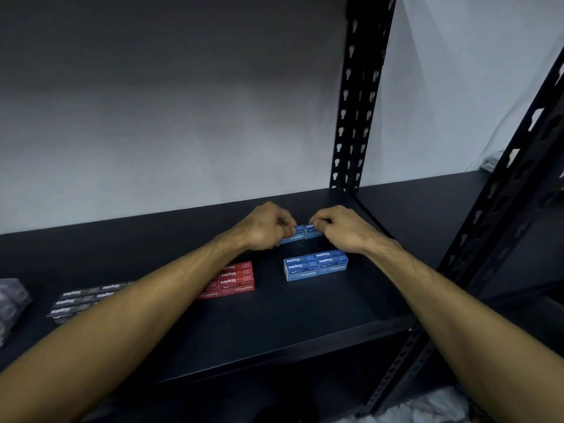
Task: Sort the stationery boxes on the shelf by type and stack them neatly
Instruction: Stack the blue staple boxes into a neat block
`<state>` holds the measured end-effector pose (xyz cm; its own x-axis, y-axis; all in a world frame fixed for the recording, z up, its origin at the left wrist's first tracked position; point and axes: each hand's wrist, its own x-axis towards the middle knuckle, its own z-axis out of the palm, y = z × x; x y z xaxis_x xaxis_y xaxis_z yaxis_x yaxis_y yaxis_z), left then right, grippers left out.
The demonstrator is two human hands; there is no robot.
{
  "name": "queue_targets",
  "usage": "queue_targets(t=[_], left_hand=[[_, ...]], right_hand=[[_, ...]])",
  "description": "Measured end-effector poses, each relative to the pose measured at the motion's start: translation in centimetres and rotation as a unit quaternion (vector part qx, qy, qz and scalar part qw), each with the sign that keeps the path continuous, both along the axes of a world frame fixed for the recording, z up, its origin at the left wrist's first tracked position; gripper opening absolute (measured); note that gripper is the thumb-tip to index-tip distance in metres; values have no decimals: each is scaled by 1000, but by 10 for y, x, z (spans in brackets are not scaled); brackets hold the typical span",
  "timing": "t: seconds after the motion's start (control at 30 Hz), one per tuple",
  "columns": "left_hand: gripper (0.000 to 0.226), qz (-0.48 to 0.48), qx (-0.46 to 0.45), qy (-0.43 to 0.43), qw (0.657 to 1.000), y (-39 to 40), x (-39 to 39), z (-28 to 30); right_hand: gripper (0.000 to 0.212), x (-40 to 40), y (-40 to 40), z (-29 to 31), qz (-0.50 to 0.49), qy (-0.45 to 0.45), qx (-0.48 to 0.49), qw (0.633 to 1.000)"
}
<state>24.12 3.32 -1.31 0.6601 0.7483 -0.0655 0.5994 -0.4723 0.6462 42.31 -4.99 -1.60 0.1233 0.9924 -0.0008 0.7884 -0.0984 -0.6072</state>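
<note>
Now: both your arms reach forward over the dark shelf (305,325), toward its rear right part near the slotted black upright (355,117).

Your left hand (262,228) has curled fingers (285,222) pinching the left end of a small blue staples box (293,235). Your right hand (338,228) has fingers (320,222) curled onto a second blue box (312,232) that sits just beside the first, the two touching end to end. Both boxes appear to rest on the shelf; whether either is lifted is hard to tell.

Nearer to you, a block of blue staples boxes (316,265) lies flat, packed side by side, close to your right wrist and apart from the pair in your hands.

Left of that, a block of red staples boxes (236,280) sits partly hidden under your left forearm.

Further left, a group of dark grey staples boxes (82,300) lies flat, also partly covered by the forearm.

At the far left edge, a pale greyish packet (10,303) shows, too blurred to identify.

Behind the shelf, a plain light wall (183,117).
</note>
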Motion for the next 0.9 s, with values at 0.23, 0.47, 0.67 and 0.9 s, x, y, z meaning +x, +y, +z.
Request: queue_targets(t=[0.23, 0.47, 0.67, 0.9], left_hand=[[13, -15, -14, 5, 1000, 0, 0, 2], [16, -28, -15, 9, 999, -7, -1, 5], [16, -60, -25, 26, 998, -14, -5, 7], [17, -70, -26, 37, 997, -23, -9, 10]], right_hand=[[25, 0, 1, 1, 11, -4, -12, 1000], [27, 1, -4, 5, 26, -7, -35, 999], [23, 1, -14, 11, 37, -14, -65, 997], [20, -2, -24, 15, 48, -8, -79, 996]])
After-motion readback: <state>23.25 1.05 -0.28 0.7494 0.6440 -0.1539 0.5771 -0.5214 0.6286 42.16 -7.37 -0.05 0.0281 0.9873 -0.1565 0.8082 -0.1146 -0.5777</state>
